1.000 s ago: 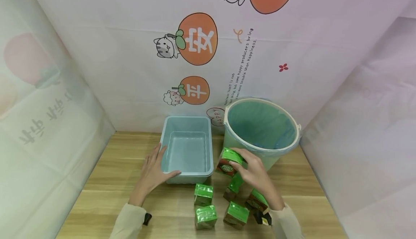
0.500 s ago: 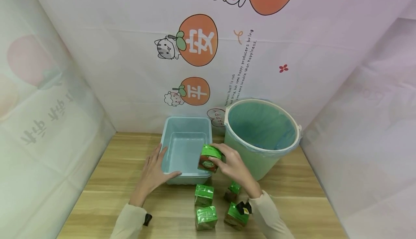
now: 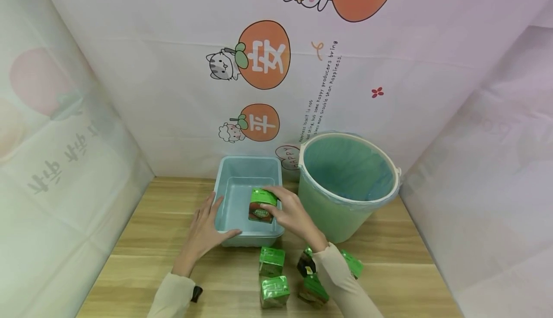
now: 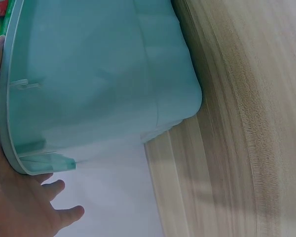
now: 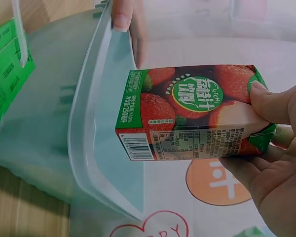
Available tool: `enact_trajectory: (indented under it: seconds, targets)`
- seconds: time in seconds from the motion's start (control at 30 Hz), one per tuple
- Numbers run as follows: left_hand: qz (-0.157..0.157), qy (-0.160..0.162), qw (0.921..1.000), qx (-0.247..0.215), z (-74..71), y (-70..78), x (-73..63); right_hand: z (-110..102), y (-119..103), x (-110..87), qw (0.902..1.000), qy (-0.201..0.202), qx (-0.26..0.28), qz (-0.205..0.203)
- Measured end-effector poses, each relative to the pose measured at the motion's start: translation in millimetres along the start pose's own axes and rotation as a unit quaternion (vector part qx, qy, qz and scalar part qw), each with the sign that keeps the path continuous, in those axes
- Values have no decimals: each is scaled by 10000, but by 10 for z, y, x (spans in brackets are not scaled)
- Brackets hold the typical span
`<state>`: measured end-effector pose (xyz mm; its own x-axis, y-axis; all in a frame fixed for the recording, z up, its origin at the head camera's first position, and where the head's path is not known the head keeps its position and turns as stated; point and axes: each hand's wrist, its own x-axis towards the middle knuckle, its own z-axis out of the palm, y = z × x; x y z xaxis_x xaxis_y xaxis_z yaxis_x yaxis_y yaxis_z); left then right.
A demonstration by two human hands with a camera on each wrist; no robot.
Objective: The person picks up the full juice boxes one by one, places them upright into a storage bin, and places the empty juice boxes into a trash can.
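In the head view a light-blue plastic basin [image 3: 250, 240] stands on the wooden table. A green-topped juice carton [image 3: 260, 206] hangs over the basin's opening, pinched between the thumb and fingers of my right hand [image 3: 294, 213]. The right wrist view shows lychees printed on this carton [image 5: 192, 111], with the hand gripping its top end. My left hand [image 3: 204, 226] is spread at the basin's near left corner. In the left wrist view, its thumb lies along the basin rim [image 4: 7, 94] and its fingers extend outside the wall. Nothing else shows inside the basin.
Right of the basin stands a tall green bucket [image 3: 328, 212] with a plastic liner. Several more green-topped cartons stand in front, such as a carton [image 3: 271, 262] near the basin and another carton [image 3: 352, 263] partly behind my right sleeve. A printed white cloth [image 3: 186, 116] hangs behind.
My right hand has carried the juice carton left, from in front of the bucket to above the basin. The left hand has stayed at the basin's corner.
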<state>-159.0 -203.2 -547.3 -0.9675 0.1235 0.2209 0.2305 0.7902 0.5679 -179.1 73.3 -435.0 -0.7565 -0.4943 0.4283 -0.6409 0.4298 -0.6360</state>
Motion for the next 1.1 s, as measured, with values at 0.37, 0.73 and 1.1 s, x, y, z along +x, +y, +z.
enact_trajectory:
  seconds: [0.37, 0.73, 1.1]
  targets:
    - [7, -46, 10000, 32, -8, -13, -18, 254, 54, 168, 10000, -80, -17, -11]
    - [-40, -98, 9999, -23, -3, -10, -15, 500, 143, 271, 9992, -254, 135, 276]
    - [42, -7, 10000, -38, -2, -21, -7, 812, 212, 319, 9984, -546, 88, 148]
